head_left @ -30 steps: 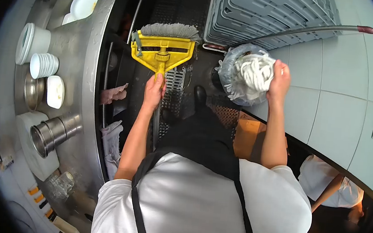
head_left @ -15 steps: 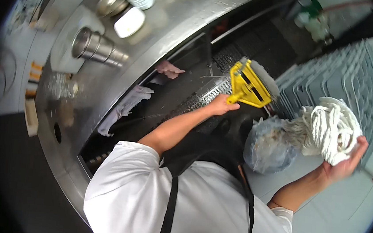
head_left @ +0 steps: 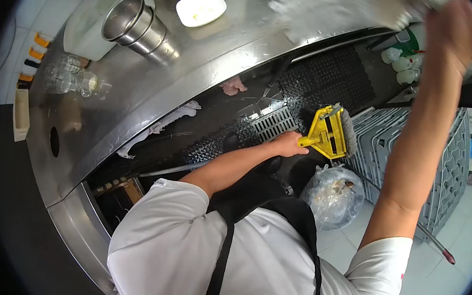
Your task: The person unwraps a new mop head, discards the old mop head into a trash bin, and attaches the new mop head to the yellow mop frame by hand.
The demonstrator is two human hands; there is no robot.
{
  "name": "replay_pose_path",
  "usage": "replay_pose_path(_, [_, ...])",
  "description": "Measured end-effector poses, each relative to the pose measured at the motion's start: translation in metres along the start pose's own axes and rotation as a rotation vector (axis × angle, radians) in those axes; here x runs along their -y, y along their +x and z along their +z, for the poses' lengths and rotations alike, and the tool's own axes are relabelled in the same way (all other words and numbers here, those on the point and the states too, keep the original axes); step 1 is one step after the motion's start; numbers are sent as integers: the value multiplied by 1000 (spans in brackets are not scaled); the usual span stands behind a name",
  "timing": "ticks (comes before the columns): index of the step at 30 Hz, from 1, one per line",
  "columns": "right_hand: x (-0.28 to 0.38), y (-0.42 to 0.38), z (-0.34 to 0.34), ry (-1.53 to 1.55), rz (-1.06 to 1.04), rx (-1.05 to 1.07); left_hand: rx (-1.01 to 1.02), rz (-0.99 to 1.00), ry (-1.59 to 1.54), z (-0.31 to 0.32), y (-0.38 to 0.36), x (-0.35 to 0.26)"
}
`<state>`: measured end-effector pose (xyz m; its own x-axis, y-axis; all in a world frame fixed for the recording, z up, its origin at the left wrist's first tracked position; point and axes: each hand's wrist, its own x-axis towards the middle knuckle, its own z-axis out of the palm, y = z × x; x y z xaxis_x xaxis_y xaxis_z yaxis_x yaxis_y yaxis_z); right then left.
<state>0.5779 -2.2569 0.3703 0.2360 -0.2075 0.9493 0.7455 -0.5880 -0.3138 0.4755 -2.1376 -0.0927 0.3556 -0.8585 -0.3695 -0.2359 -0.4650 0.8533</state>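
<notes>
My left hand (head_left: 291, 144) is closed round the short handle of a yellow triangular mop clamp (head_left: 327, 134), which has a grey brush-like strip along its far edge. High at the upper right, my right hand (head_left: 459, 29) is raised and blurred, with its fingers curled round a white string mop head. The loose strings of the mop head (head_left: 326, 12) smear in motion over the metal counter (head_left: 209, 69). Part of the mop head is cut off by the frame's top edge. Below the clamp, a clear plastic bag (head_left: 332, 198) with scraps in it sits on the floor.
Stacked grey plastic racks (head_left: 442, 165) stand at the right, with a red-tipped rod (head_left: 440, 249) beside them. On the counter are steel containers (head_left: 134, 23), a white dish (head_left: 201, 7) and glasses (head_left: 70, 79). A floor drain grate (head_left: 275, 120) and rags lie below the counter edge.
My right hand has swung the mop head up from beside the racks to above the counter. My left hand and the clamp have shifted slightly down in view. The whole view has tilted.
</notes>
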Motion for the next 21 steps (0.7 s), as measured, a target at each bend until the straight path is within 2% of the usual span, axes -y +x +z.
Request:
replay_pose_path(3, [-98, -12, 19, -358, -192, -151, 2, 17, -85, -4, -5, 1])
replay_pose_path(4, [-88, -36, 40, -445, -34, -149, 16, 19, -129, -6, -8, 0])
replay_pose_path(5, [-104, -65, 45, -390, 83, -43, 61, -18, -108, -12, -10, -6])
replay_pose_path(6, [-128, -103, 47, -625, 197, 73, 70, -24, -90, -17, -14, -12])
replay_pose_path(7, [-127, -129, 40, -649, 583, 477, 77, -29, -76, -19, -17, -13])
replay_pose_path(8, [-127, -140, 21, -469, 761, 911, 87, -11, -112, -17, -17, -10])
replay_pose_path(9, [-112, -158, 10, -632, 695, 995, 90, 8, -146, -15, -16, -7])
replay_pose_path(11, [-64, -162, -11, -700, 680, 702, 125, 14, -218, -7, -12, 0])
replay_pose_path(13, [-28, -184, -56, -705, 779, 523, 146, 25, -206, -16, -17, -14])
replay_pose_path(15, [14, -221, -96, -701, 902, 164, 143, 64, -206, -13, -12, -12])
replay_pose_path(17, [61, -277, -135, -805, 1026, -11, 147, 111, -294, -7, -6, -9])
replay_pose_path(19, [100, -344, -146, -791, 1227, -214, 162, 180, -394, -4, -4, -12])
replay_pose_path(21, [120, -419, -148, -534, 1498, -495, 177, 230, -475, -6, -3, -18])
